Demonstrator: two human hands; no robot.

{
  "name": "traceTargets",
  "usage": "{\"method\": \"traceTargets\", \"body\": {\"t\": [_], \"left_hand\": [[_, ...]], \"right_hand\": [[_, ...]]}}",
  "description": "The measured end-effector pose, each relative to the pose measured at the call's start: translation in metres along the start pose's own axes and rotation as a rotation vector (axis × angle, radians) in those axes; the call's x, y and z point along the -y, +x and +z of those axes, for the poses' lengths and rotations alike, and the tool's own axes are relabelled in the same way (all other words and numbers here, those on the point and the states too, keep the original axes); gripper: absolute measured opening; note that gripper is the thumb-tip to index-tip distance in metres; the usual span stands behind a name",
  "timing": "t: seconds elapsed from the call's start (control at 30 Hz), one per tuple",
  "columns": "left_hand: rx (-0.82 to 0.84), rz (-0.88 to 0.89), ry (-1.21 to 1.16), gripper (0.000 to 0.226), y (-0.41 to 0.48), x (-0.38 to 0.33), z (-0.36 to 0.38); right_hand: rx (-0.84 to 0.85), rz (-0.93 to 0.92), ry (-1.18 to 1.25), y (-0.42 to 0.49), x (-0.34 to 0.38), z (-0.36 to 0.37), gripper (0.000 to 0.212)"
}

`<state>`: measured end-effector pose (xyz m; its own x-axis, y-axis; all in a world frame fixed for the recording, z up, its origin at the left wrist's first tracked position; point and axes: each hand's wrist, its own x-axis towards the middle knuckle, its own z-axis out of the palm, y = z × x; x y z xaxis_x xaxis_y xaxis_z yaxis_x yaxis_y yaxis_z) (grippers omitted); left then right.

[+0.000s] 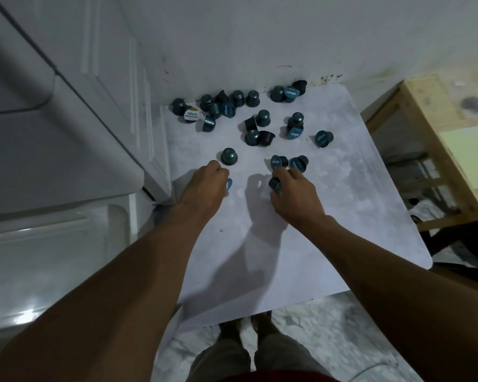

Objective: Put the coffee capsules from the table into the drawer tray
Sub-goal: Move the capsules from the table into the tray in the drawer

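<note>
Grips a blue capsule (228,185) in the curled fingers of the left hand (204,186); pinches a second capsule (275,184) in the right hand (295,194). Leaves loose capsules (262,118) scattered beyond the fingertips on the table (342,216).

A white cabinet (53,161) stands at the left against a stained wall (260,37). A wooden shelf (436,128) sits at the right, over a speckled floor (329,326).

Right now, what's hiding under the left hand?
Under the left hand a blue capsule peeks out, only its lid edge showing. The hand covers the rest, so whether more capsules are there cannot be seen.
</note>
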<state>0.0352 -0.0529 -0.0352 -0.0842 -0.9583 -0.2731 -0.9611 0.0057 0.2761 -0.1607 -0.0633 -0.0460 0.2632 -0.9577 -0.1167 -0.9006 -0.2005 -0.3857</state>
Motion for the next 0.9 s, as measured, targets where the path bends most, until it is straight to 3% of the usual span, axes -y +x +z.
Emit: {"method": "traceTargets", "body": {"t": [0.1, 0.2, 0.3, 0.37, 0.53, 0.7, 0.9], "left_hand": [[-0.002, 0.007, 0.006, 0.007, -0.001, -0.001, -0.001], [-0.039, -0.049, -0.026, 0.02, -0.004, -0.002, -0.002], [-0.097, -0.05, -0.185, 0.008, -0.004, -0.001, -0.004], [-0.106, -0.08, -0.317, 0.028, -0.003, 0.0, -0.005], [-0.097, -0.172, -0.687, 0.027, -0.005, -0.001, -0.017], [-0.103, -0.132, -0.683, 0.043, -0.012, -0.005, -0.032], [-0.185, -0.021, -0.719, 0.044, -0.033, -0.016, -0.057]], "right_hand": [[-0.001, 0.038, 0.023, -0.001, 0.001, 0.001, 0.036], [-0.001, 0.061, 0.021, 0.0, 0.004, 0.002, 0.038], [0.012, 0.087, 0.023, -0.001, 0.006, 0.002, 0.038], [0.022, 0.108, 0.031, -0.003, 0.007, 0.001, 0.038], [0.028, 0.124, 0.113, -0.005, 0.014, -0.008, 0.041], [-0.053, 0.061, 0.174, -0.007, 0.023, -0.03, 0.042], [-0.172, -0.052, 0.225, -0.02, 0.032, -0.069, 0.043]]}}
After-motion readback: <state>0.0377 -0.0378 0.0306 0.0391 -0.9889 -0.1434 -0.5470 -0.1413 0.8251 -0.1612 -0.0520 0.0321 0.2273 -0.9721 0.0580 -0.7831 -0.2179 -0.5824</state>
